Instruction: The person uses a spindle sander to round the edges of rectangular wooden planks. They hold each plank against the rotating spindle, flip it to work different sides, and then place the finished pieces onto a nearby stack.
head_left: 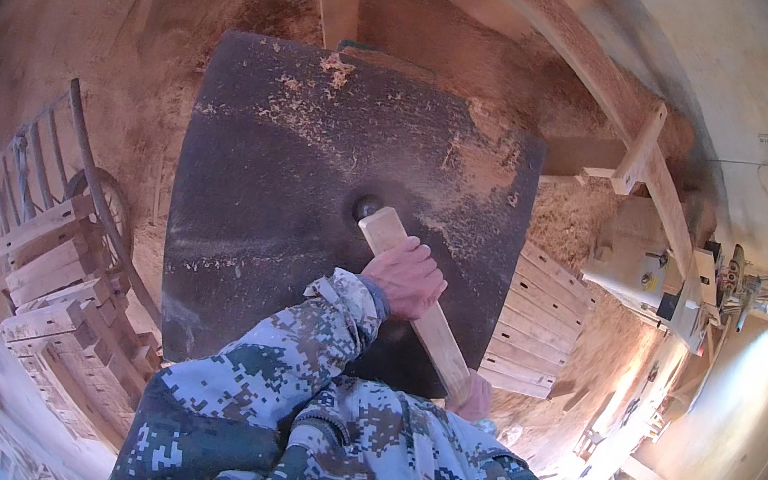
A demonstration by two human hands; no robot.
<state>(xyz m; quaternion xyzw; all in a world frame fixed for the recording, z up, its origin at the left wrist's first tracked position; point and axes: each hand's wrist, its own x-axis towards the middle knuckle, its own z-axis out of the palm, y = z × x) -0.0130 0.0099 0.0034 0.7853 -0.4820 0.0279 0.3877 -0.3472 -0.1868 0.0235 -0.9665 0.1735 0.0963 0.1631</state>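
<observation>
The left hand (406, 279) is wrapping its fingers tightly round a pale squared wooden stick (414, 303), whose far end is pressing at the spindle hole (367, 207) in the middle of the dark metal desk (257, 220). The right hand (476, 397) is gripping the stick's near end, beyond the desk's near edge. Sawdust is dusting the desk and covering the floor (133, 50) around it; stacked planks (56, 279) are lying left of the desk.
</observation>
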